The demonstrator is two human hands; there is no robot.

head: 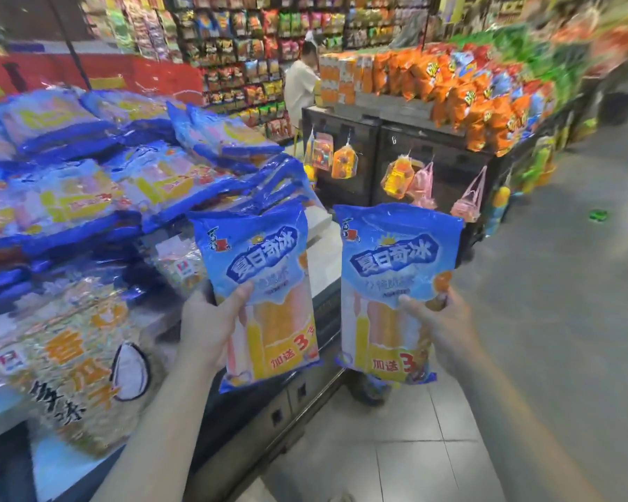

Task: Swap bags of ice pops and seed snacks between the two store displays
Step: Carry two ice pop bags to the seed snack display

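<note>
Ice pop bags, two of them, held upright side by side in front of the camera, a gap between them. Left bag [256, 284] gripped by left hand [211, 327] near its lower left edge, thumb on the front, fingers hidden behind. Right bag [392, 284] gripped by right hand [439, 327] at its lower right edge, thumb on the front, fingers wrapped behind. Both bags blue on top with clear lower half showing yellow, orange and pink pops. Left of the hands, a display [0, 407] stacked with more blue ice pop bags [87, 182]; a seed bag [84, 367] lies at its near edge, low left. Behind, a dark stand [446, 150] with orange snack bags [461, 96] on top and net bags [399, 177] hanging from its front. A person [300, 86] stands far back by shelves. Grey tiled floor [559, 284] right.
</note>
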